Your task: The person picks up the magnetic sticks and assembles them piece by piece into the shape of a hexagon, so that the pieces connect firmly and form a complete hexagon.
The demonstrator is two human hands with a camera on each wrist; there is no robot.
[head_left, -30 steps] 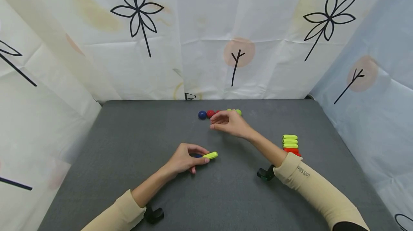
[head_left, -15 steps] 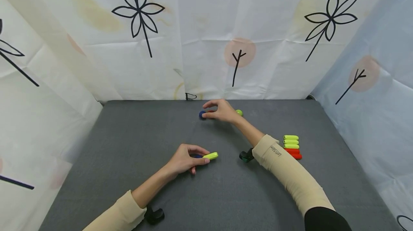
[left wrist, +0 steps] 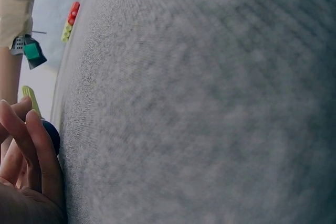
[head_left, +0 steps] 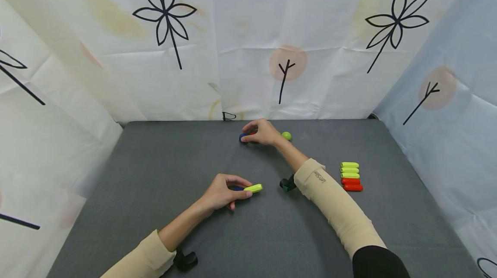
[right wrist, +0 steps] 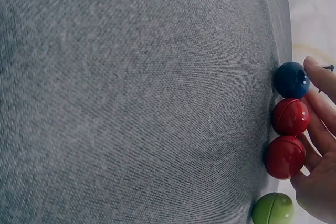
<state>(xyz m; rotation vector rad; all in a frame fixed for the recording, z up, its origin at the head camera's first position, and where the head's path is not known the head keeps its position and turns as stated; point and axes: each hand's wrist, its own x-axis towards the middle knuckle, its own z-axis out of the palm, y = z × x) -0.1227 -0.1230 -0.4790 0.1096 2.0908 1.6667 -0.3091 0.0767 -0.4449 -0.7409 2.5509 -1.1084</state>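
Observation:
My left hand [head_left: 227, 191] pinches a yellow-green rounded bar [head_left: 253, 188] between thumb and fingers, low over the grey table [head_left: 186, 148]. A blue ball [left wrist: 51, 136] sits against the bar's inner end, mostly covered by the fingers. At the back of the table my right hand [head_left: 263, 133] has its thumb and fingertips around another blue ball [right wrist: 292, 80], the end one of a row. Beside that ball lie a red ball [right wrist: 290, 116] and a second red ball [right wrist: 285, 157], close under the right fingers. A green ball [right wrist: 273, 209] is further along.
Right of centre, yellow-green bars [head_left: 350, 170] lie stacked side by side, with red bars [head_left: 352, 184] in front of them. White patterned cloth [head_left: 248, 79] hangs behind the table and along both sides. A black wrist camera [head_left: 287, 184] hangs under the right sleeve.
My right hand has moved left and back from over the row's middle to the blue ball at its end, and its fingers have closed in there. The left hand stays put.

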